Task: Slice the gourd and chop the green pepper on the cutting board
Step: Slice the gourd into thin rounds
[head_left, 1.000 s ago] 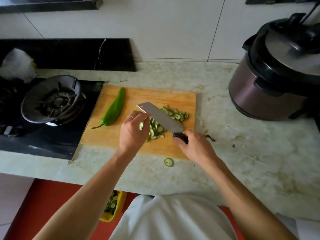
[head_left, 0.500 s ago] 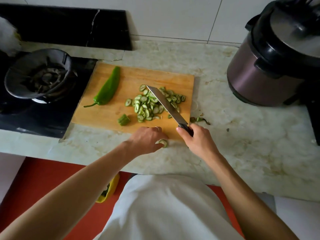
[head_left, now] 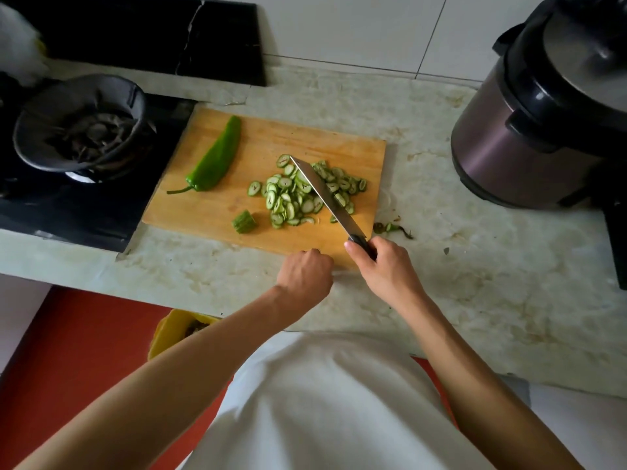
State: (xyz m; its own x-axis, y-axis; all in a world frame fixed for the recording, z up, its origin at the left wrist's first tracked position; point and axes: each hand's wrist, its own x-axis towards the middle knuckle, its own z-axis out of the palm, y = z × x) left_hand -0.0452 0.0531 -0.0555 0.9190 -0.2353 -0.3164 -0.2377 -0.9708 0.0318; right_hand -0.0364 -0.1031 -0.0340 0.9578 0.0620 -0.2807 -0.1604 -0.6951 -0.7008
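A wooden cutting board (head_left: 271, 137) lies on the marble counter. A whole green pepper (head_left: 215, 157) rests on its left part. A pile of thin gourd slices (head_left: 288, 198) covers the right part, and a short gourd end piece (head_left: 244, 221) sits beside them. My right hand (head_left: 383, 269) grips the black handle of a knife (head_left: 322, 195), whose blade lies slanted across the slices. My left hand (head_left: 305, 276) is curled into a fist at the board's front edge, over the spot where a stray slice lay; that slice is hidden.
A pressure cooker (head_left: 543, 113) stands at the right on the counter. The gas burner (head_left: 78, 123) with its dark ring is left of the board. Green trimmings (head_left: 390, 228) lie by the board's right corner. A yellow bin (head_left: 179, 330) sits on the floor below.
My left hand left the gourd on the board, came down to the stray slice on the counter and curled over it. The knife drew back slightly, still over the slices.
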